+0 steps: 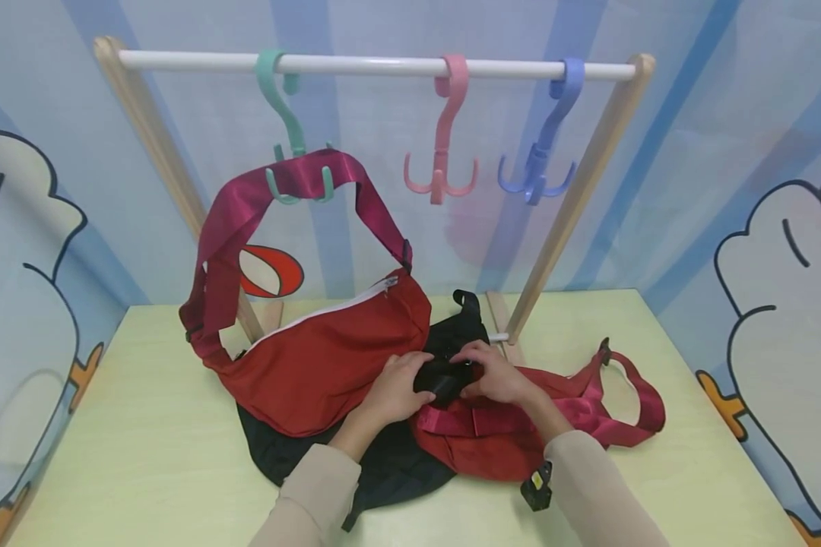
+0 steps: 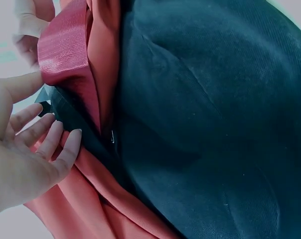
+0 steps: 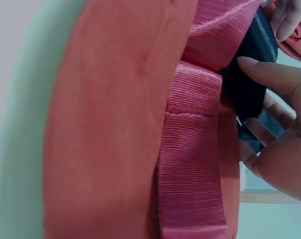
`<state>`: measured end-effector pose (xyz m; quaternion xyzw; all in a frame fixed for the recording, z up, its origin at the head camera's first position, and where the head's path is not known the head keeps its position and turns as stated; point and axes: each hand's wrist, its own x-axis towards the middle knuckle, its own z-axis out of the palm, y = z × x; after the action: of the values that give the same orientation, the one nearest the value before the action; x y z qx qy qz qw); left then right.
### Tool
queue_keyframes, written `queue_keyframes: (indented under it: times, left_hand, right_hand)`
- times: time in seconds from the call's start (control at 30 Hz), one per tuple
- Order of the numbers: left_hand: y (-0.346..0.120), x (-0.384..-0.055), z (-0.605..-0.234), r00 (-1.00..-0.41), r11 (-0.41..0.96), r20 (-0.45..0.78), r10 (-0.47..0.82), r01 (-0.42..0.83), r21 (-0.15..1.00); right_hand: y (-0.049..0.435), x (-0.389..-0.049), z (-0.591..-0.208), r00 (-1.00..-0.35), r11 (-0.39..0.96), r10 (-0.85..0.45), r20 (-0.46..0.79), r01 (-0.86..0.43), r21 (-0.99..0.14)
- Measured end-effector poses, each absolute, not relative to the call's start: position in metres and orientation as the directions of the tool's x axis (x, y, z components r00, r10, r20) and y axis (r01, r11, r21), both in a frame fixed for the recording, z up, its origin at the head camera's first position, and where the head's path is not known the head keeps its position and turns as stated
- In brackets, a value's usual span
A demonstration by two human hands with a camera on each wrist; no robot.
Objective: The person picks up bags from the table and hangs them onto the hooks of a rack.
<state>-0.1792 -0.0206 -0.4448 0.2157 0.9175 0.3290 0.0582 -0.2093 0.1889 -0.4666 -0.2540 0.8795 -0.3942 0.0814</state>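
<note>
A black bag [image 1: 383, 463] lies partly under a red sling bag [image 1: 328, 357] and a second red bag [image 1: 479, 456]. Its wide black strap [image 1: 445, 381] bulges up between my two hands. My left hand [image 1: 395, 389] holds the strap's left side, thumb toward me. The right hand [image 1: 496, 374] pinches the other side, and in the right wrist view its thumb [image 3: 265, 72] lies on the black webbing [image 3: 247, 82]. A crimson strap [image 3: 193, 139] runs over the second red bag beside that hand. In the left wrist view, the left fingers [image 2: 53, 142] are bent near the black strap.
Behind the bags stands a wooden rack with a white rail [image 1: 369, 64]. Green [image 1: 283, 114], pink [image 1: 445, 129] and blue hooks [image 1: 547, 129] hang from it. The red sling bag's crimson strap [image 1: 229, 220] loops over the green hook. A small black buckle-like piece [image 1: 537, 490] lies by the right sleeve.
</note>
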Motion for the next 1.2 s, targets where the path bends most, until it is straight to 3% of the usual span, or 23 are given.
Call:
queue_keyframes:
  times: [0.43, 0.73, 0.97, 1.2]
  left_hand:
    - [-0.025, -0.181, -0.445, -0.897, 0.701, -0.004, 0.442, 0.343, 0.625]
    - [-0.030, -0.180, -0.448, -0.898, 0.699, 0.008, 0.439, 0.347, 0.625]
    - [-0.033, -0.179, -0.450, -0.894, 0.681, -0.001, 0.449, 0.341, 0.648]
    - [-0.041, -0.180, -0.452, -0.886, 0.655, 0.005, 0.463, 0.347, 0.672]
  right_hand:
    - [0.187, -0.207, -0.454, -0.847, 0.530, -0.521, 0.106, -0.418, -0.738]
    - [0.189, -0.203, -0.449, -0.783, 0.473, -0.613, 0.110, -0.475, -0.743]
    - [0.190, -0.200, -0.463, -0.824, 0.598, -0.567, -0.010, -0.403, -0.692]
    - [0.187, -0.198, -0.465, -0.846, 0.638, -0.533, 0.025, -0.422, -0.644]
